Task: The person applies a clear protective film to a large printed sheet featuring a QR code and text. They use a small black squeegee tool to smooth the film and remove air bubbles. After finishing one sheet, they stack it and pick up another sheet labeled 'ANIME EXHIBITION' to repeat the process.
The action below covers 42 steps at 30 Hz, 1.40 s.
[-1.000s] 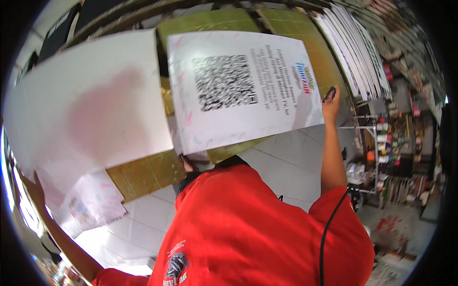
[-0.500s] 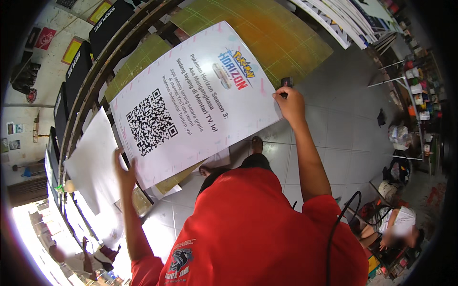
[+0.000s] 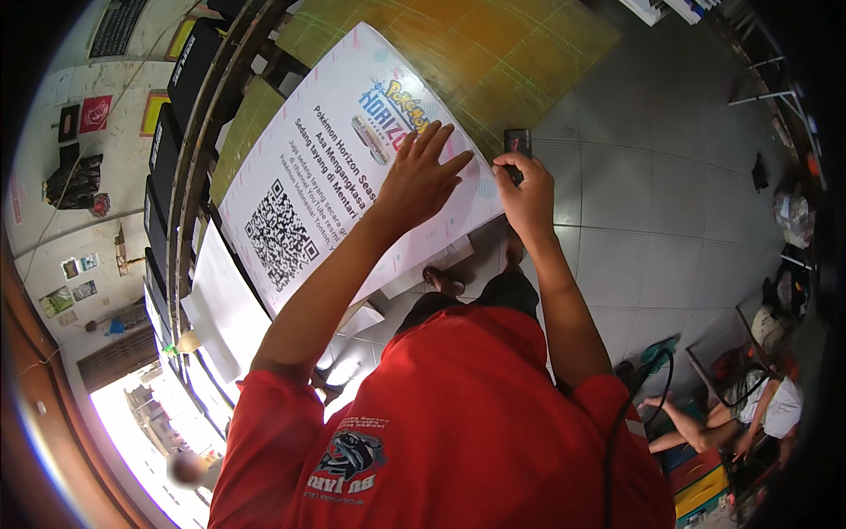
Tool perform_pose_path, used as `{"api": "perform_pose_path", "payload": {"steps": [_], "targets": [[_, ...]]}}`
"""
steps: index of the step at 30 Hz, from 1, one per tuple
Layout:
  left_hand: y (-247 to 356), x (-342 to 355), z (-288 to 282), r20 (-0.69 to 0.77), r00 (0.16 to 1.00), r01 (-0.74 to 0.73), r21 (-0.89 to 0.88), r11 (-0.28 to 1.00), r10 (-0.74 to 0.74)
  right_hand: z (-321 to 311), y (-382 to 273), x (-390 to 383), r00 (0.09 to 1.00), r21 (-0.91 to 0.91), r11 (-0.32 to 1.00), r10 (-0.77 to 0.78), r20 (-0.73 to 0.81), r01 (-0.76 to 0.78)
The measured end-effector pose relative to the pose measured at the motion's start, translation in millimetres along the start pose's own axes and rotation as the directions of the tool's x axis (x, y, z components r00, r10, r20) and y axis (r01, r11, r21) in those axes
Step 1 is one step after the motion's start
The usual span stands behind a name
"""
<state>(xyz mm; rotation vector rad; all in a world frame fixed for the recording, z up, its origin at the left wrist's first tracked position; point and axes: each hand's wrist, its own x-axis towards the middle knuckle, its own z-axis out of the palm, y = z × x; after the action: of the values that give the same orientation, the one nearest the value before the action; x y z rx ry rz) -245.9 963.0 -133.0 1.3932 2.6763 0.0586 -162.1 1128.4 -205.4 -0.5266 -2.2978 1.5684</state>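
A large white printed poster (image 3: 326, 167) with a square black code and a colourful logo lies aslant over a greenish-yellow cutting mat (image 3: 511, 62). My left hand (image 3: 421, 176) rests flat on it near the logo, fingers spread. Just past the poster's right corner, my right hand (image 3: 527, 194) grips a small flat black object (image 3: 518, 143) between thumb and fingers. Its exact kind cannot be made out. The right fingertips are close to the poster's edge; whether they touch it is unclear.
A blank white sheet (image 3: 225, 291) hangs over the left side of the work surface. Black cases (image 3: 189, 75) line up behind a curved dark rail (image 3: 201, 132). Grey tiled floor (image 3: 617, 212) lies to the right. Another person (image 3: 749, 414) sits at the lower right.
My left hand has left the poster's lower left edge and moved up and right onto its face. The poster now lies flatter and slightly lower. My right hand keeps the black object.
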Motion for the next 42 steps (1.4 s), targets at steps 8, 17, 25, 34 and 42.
{"api": "perform_pose_path", "payload": {"steps": [8,17,25,34,42], "targets": [[-9.0,5.3,0.3,0.042,0.996,-0.087,0.136,0.987,0.082,-8.4,6.9,-28.3,0.975,-0.004,0.976,-0.219,-0.026,0.219],[-5.9,16.3,1.3,0.035,0.992,-0.123,0.072,0.990,0.121,-4.8,17.7,-31.8,0.972,0.016,0.972,-0.235,-0.013,0.235],[-6.3,17.8,0.6,0.021,0.991,-0.130,0.035,0.991,0.129,-4.7,17.7,-30.8,0.981,0.071,0.978,-0.194,-0.008,0.194],[-4.5,11.8,5.3,0.026,0.997,-0.073,0.053,0.996,0.071,-6.5,5.5,-32.9,0.995,0.045,0.995,-0.093,-0.019,0.094],[0.2,16.1,-3.6,-0.014,0.996,-0.084,0.008,0.996,0.084,-9.3,-2.9,-28.6,0.999,0.074,0.997,-0.028,-0.033,0.030]]}}
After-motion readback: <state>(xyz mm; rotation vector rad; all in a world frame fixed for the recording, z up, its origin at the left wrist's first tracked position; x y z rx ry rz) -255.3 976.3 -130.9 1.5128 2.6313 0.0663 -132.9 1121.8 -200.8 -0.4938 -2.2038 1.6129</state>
